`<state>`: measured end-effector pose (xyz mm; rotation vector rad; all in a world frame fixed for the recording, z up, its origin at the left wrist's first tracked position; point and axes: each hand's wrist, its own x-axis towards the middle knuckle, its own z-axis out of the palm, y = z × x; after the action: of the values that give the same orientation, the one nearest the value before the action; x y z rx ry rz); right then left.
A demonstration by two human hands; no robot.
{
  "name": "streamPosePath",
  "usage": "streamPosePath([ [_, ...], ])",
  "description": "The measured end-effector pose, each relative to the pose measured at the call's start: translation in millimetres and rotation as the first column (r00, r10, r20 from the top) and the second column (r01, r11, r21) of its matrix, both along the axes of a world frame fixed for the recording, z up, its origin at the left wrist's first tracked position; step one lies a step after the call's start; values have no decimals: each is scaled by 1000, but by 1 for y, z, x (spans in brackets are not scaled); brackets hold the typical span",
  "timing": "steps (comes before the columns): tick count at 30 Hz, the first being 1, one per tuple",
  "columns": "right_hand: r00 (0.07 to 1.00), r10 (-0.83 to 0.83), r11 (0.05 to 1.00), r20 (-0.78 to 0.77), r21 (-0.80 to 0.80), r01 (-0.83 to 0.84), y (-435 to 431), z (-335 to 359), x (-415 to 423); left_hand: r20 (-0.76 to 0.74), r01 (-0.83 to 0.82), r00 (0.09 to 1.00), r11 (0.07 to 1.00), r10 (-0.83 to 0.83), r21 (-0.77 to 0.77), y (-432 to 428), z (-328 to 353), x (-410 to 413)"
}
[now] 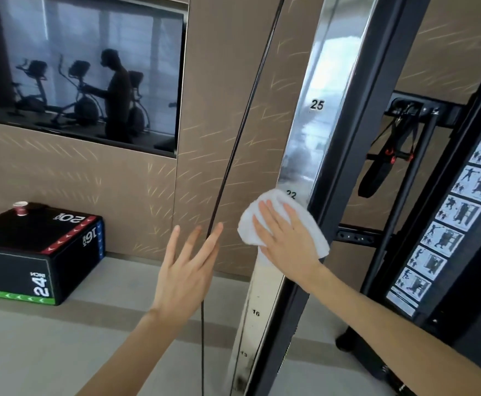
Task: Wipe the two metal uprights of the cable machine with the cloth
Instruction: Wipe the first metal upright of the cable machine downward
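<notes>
So the right hand [287, 241] is laid flat, fingers straight and a bit spread, pressing a bunched white terry cloth [312, 230] against the shiny chrome upright [316, 124] of the cable machine. It isn't clenched around the cloth, just palming it onto the metal. The cloth sits right at the printed "22" mark and half covers that number, with "25" higher up the post and "16" further down. The left hand [187, 270] is released, holding nothing, fingers straight and fanned out, raised just left of the upright. It's in front of the thin black cable [227, 155] that runs down alongside the post, and I honestly can't tell whether it touches the cable. Right behind the chrome strip is the matte black frame post [362, 138], and further right there's a panel of black-and-white exercise diagrams [447, 224], plus black strap handles with red accents [387, 158] hanging from a crossbar. Off to the left on the floor sits a black plyo box with red, blue and green edges [33, 252], marked 24, 20 and 16, with a small red and white paper cup [20, 208] standing on top. Up on the brown wall a dark screen [85, 67] reflects some exercise bikes and a person's silhouette.
</notes>
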<state>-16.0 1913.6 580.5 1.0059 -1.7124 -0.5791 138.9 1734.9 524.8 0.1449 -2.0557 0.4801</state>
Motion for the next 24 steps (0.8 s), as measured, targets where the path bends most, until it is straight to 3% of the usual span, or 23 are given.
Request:
streamPosePath([
  [4,989,-147,957,-27,249,149,2,-6,9,4,-3,1000,1000,3,-14,-11,3,0],
  [8,985,-144,983,-91,105,154,-13,72,10,40,1,999,1000,-1,-19,-18,3,-7],
  [12,949,-263,946,-177,145,289,-31,81,8,78,25,997,1000,-24,-15,-28,-2,-14],
  [15,945,-285,876,-157,357,324,-40,34,22,69,50,997,998,-48,-28,-36,-2,-12],
  [19,941,-328,698,-79,651,298,-32,-40,32,78,44,996,997,-39,-63,-43,-5,-5],
  [21,950,-306,726,-67,629,278,-23,-51,23,88,54,995,996,-47,-77,-44,-4,-3],
  [24,978,-194,898,-73,388,207,-8,-11,15,91,63,994,996,-57,-59,-40,-2,1],
])
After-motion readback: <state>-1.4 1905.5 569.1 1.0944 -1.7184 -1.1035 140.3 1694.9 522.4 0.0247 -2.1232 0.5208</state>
